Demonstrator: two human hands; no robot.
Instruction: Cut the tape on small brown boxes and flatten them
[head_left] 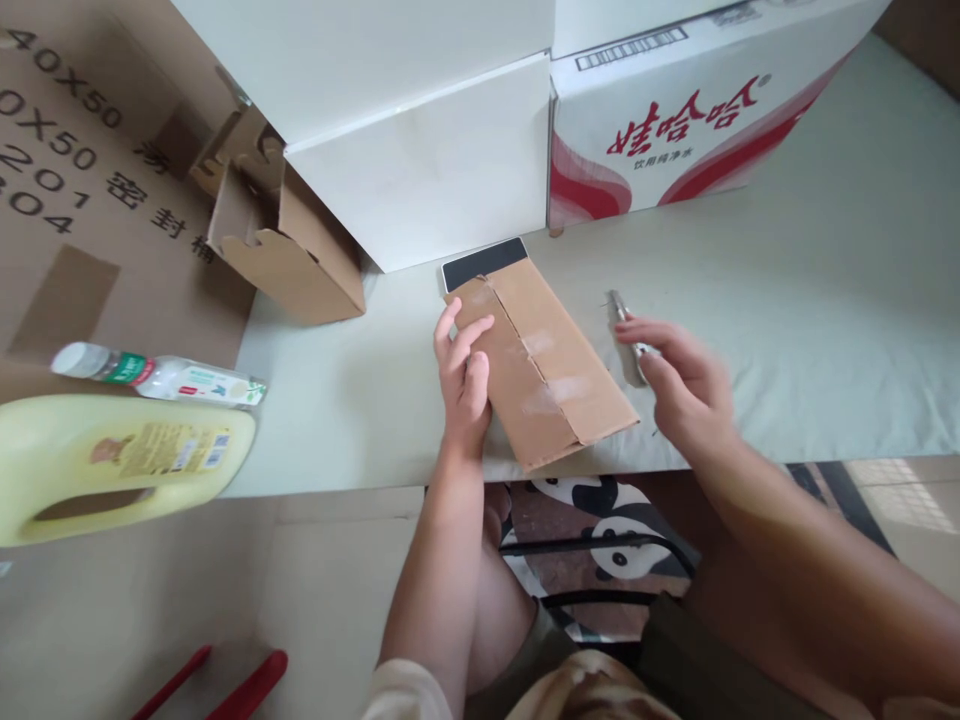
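Observation:
A flat brown cardboard box (544,365) lies on the pale table (787,330), its near corner past the front edge. Clear tape runs over its seam. My left hand (463,375) rests on the box's left edge, fingers curled against it. My right hand (679,385) is just right of the box and grips a small metal tool (622,335), blurred, which looks like a knife or cutter. A black-screened phone (484,263) pokes out from under the box's far end.
White boxes (427,150) and a red-and-white printed carton (675,110) stand at the back. An open small cardboard box (289,250) sits at the left. A yellow jug (112,460) and a clear bottle (161,377) lie on a big carton. Red handles (225,690) show below.

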